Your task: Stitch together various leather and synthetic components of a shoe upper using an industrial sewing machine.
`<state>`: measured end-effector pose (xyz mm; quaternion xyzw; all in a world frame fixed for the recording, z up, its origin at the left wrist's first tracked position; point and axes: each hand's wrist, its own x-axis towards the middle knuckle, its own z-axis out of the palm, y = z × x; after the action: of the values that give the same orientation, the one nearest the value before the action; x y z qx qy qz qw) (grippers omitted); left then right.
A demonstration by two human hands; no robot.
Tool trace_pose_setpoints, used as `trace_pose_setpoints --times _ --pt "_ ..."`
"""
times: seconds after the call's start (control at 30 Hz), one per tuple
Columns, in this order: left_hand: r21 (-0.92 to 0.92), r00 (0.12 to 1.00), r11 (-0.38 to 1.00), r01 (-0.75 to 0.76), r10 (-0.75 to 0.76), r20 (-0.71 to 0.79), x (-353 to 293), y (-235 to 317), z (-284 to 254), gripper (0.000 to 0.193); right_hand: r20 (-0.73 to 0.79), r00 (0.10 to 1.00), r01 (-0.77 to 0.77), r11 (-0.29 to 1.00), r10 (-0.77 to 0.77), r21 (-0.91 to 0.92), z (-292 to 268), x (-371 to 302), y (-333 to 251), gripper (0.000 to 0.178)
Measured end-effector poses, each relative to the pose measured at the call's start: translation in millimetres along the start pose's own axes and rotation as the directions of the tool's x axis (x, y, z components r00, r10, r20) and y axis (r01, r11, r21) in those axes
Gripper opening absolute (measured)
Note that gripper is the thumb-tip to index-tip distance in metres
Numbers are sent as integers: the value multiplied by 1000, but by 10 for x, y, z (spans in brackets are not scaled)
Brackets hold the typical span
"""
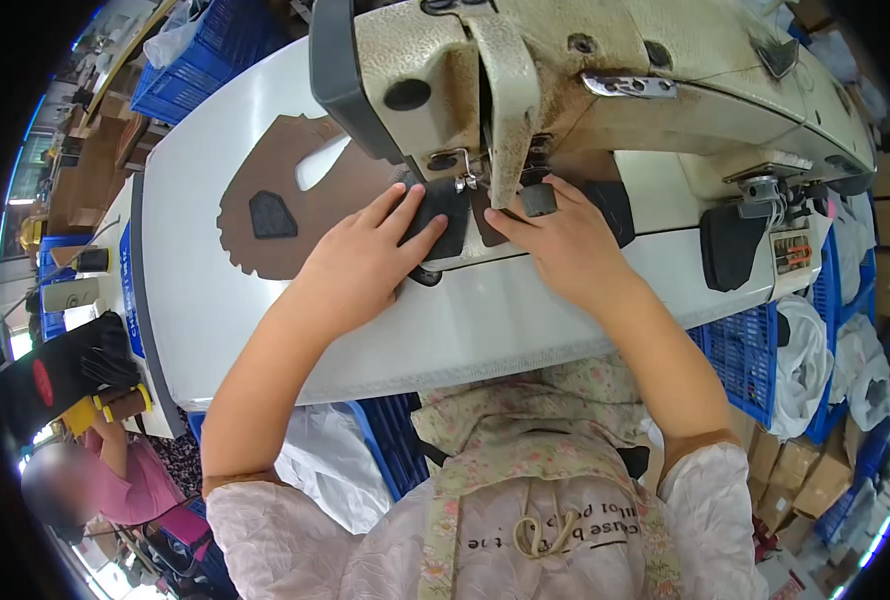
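A cream sewing machine [435,100] with worn paint stands over the white table [265,340]. Its metal presser foot [467,182] comes down between my two hands. My left hand [350,268] lies open with its fingers spread, pressing on a black piece of material [450,225] left of the foot. My right hand [577,245] rests with fingers apart right of the foot, beside a dark grey round part [539,200]. To the left lies a brown flat piece [305,225] with a notched edge, an oval opening and a black patch [273,215]. The exact needle point is hidden.
On the table's right is a black flat pad [730,248] under the machine's end. Blue crates [750,360] with white bags stand at the right, near cardboard boxes [800,480]. Another person in pink [145,480] is at the lower left, near a yellow-ended spool [127,402].
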<state>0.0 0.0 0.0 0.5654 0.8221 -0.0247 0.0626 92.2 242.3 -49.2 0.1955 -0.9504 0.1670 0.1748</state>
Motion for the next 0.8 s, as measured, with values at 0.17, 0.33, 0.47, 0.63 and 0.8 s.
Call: trace_pose_setpoints --times 0.17,0.33,0.47,0.63,0.8 --pt "252 994 967 -31 56 -91 52 35 136 55 -54 999 3 1000 -3 -11 4 40 12 25" --pt "276 977 961 14 46 -210 108 108 233 52 -47 999 19 999 -20 -30 -2 32 47 24" --pt "268 967 962 59 12 -255 106 155 274 51 -66 998 19 999 -21 -31 7 59 41 23" --pt "208 953 978 25 39 -300 11 81 286 46 -90 996 0 1000 0 -3 56 65 32 24" --pt "254 944 967 12 72 -322 33 86 335 44 -81 997 -1 1000 1 -3 55 82 53 23"
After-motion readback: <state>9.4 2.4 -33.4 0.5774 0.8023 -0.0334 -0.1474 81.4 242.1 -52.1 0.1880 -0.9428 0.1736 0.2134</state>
